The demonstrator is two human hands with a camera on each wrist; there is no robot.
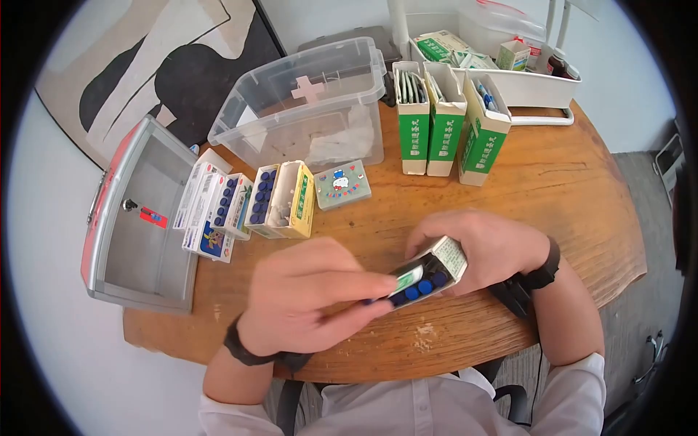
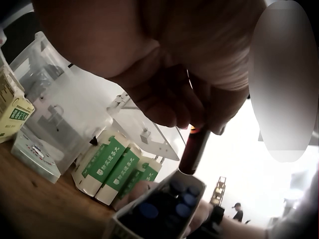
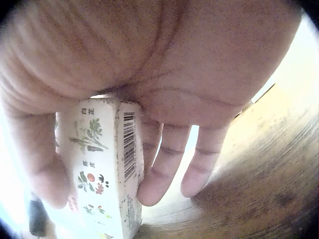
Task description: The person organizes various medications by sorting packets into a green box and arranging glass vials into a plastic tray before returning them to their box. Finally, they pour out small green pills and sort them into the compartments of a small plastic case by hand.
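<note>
My right hand point(image 1: 480, 251) grips a small open carton point(image 1: 452, 260) holding several blue-capped vials point(image 1: 424, 287); in the right wrist view the thumb and fingers lie on either side of the printed carton point(image 3: 99, 164). My left hand point(image 1: 313, 291) pinches a vial by its end between thumb and fingertips. The left wrist view shows this dark brown vial point(image 2: 193, 152) held tilted over the far end of the open carton point(image 2: 119, 219), its lower end at the rim. The left fingers point(image 2: 169, 109) cover its top.
Left: a clear-lidded case point(image 1: 149, 218), white cartons point(image 1: 203, 211), vial boxes point(image 1: 291, 200) and a patterned tin point(image 1: 343, 185). Behind stand a clear bin point(image 1: 305, 109), green-and-white boxes point(image 1: 443, 138) and a white tray point(image 1: 538, 87). A dark object point(image 1: 512, 296) lies by my right wrist.
</note>
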